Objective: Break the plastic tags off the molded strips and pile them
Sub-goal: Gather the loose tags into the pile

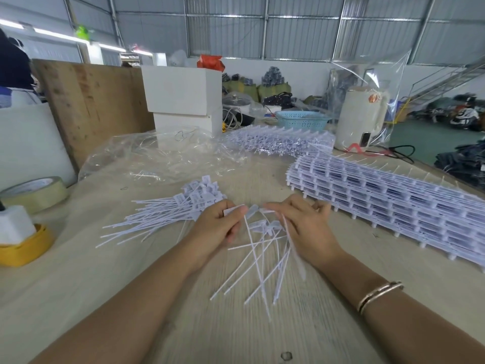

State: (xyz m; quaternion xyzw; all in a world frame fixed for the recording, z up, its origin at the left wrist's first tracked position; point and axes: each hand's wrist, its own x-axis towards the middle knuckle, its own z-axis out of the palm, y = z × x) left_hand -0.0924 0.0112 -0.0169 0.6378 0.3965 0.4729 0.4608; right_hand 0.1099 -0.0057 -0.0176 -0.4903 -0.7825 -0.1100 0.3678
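My left hand (220, 225) pinches the flat head of a white plastic tag (250, 233) whose thin tail hangs down toward me. My right hand (301, 227) grips a fanned bunch of white tags (265, 261), their tails spreading over the table below both hands. A pile of loose tags (168, 210) lies to the left of my left hand, heads pointing away from me. A tall stack of molded strips (393, 203) sits to the right of my right hand. A second batch of strips (278, 140) lies farther back in clear wrap.
Crumpled clear plastic (157, 158) covers the table's far middle. A tape roll (36, 191) and a yellow tape roll holding a white block (23, 243) sit at the left. White boxes (183, 98), a blue basket (301, 119) and a white appliance (359, 119) stand behind.
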